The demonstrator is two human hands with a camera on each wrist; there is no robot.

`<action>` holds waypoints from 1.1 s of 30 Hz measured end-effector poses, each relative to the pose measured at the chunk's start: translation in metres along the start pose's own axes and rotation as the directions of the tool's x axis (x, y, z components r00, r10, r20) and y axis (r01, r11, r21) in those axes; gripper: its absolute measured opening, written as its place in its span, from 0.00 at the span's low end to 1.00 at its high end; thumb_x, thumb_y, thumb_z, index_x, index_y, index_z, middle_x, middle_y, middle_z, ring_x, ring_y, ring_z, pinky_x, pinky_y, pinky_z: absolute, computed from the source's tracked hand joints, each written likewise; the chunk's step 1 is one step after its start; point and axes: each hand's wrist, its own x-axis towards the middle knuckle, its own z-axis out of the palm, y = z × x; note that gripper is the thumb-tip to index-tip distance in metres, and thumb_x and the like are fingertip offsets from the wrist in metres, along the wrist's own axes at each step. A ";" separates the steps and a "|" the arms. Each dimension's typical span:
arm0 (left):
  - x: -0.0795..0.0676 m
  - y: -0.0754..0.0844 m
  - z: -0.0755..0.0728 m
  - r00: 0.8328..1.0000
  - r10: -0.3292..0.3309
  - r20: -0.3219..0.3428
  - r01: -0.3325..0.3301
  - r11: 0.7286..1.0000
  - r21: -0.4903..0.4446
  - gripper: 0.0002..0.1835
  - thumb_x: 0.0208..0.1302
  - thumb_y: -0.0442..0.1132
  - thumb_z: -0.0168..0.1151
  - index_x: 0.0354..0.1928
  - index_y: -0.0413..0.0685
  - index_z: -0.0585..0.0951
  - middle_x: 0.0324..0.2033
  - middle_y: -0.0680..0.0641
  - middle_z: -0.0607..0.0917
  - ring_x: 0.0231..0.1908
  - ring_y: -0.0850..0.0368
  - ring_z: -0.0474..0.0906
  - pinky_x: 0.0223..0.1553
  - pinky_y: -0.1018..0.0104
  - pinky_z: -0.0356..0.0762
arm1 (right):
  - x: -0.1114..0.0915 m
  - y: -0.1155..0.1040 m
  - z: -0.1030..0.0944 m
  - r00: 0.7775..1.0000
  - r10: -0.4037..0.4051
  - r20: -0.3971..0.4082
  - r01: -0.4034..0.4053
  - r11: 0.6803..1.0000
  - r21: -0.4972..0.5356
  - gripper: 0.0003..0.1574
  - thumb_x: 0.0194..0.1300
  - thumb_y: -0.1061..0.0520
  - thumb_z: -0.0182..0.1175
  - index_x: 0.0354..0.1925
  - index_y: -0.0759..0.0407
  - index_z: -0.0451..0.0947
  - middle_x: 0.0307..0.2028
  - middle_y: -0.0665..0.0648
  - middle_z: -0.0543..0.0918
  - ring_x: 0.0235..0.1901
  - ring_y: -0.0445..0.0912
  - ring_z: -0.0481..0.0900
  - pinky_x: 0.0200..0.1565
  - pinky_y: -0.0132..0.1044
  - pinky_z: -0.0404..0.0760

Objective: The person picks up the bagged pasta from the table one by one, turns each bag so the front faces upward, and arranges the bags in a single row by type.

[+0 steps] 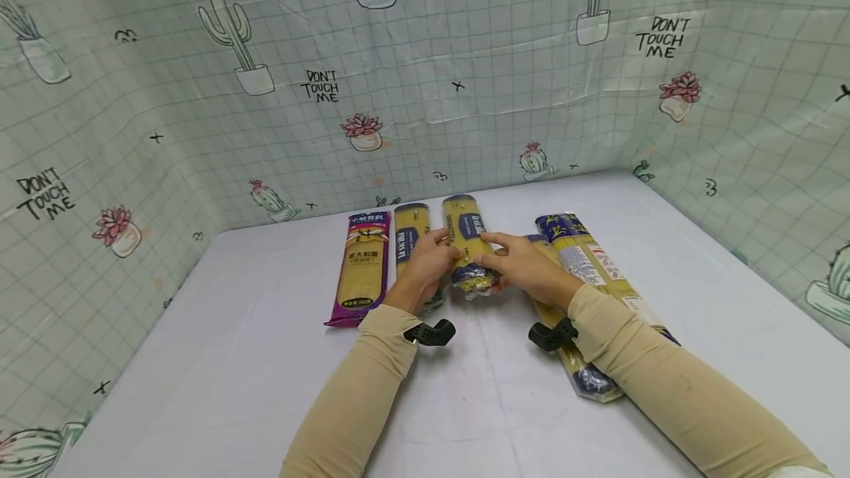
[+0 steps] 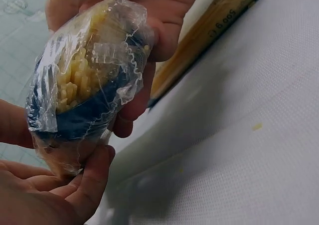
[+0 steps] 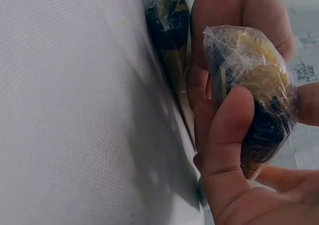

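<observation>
Both hands hold a clear-wrapped pack of spaghetti [image 1: 462, 223] with a blue label, near the middle of the table. My left hand [image 1: 425, 268] grips its left side, and my right hand [image 1: 531, 269] grips its lower right. In both wrist views, thumbs and fingers curl round the pack's crinkled plastic end [image 2: 94, 80], where the pasta tips show. Just left of it lies a similar spaghetti pack [image 1: 412, 234], partly behind my left hand. A further pack with a dark blue end [image 1: 591, 382] lies below my right forearm, partly covered by it.
A purple-edged pasta pack [image 1: 361, 271] lies at the left of the row. On the right is a longer blue-and-yellow pasta pack [image 1: 591, 257], angled toward the front right. The white tabletop [image 1: 265, 375] meets a patterned cloth backdrop [image 1: 425, 124] behind and at the sides.
</observation>
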 end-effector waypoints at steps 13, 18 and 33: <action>-0.003 0.003 -0.007 0.999 0.008 0.049 -0.015 0.989 0.145 0.31 0.69 0.28 0.54 0.74 0.39 0.64 0.61 0.37 0.76 0.43 0.54 0.75 0.41 0.66 0.72 | 0.000 0.004 -0.001 0.997 0.010 0.083 -0.013 0.999 0.043 0.46 0.71 0.60 0.58 0.78 0.64 0.47 0.56 0.70 0.76 0.35 0.53 0.83 0.44 0.47 0.84; -0.006 0.007 -0.009 0.999 -0.009 0.046 -0.001 0.977 0.214 0.27 0.68 0.32 0.57 0.69 0.38 0.72 0.50 0.39 0.80 0.36 0.55 0.73 0.35 0.64 0.72 | 0.001 0.006 0.002 0.994 0.031 0.106 -0.037 0.998 0.053 0.46 0.71 0.63 0.58 0.78 0.66 0.46 0.50 0.69 0.76 0.35 0.53 0.82 0.43 0.47 0.84; -0.007 0.012 -0.009 0.996 -0.076 0.048 0.061 0.966 0.251 0.27 0.72 0.44 0.57 0.67 0.34 0.72 0.61 0.37 0.75 0.56 0.46 0.74 0.55 0.54 0.77 | 0.000 0.005 0.004 0.991 0.056 0.124 -0.063 0.996 0.058 0.46 0.70 0.67 0.57 0.78 0.65 0.48 0.53 0.70 0.76 0.40 0.52 0.82 0.41 0.45 0.85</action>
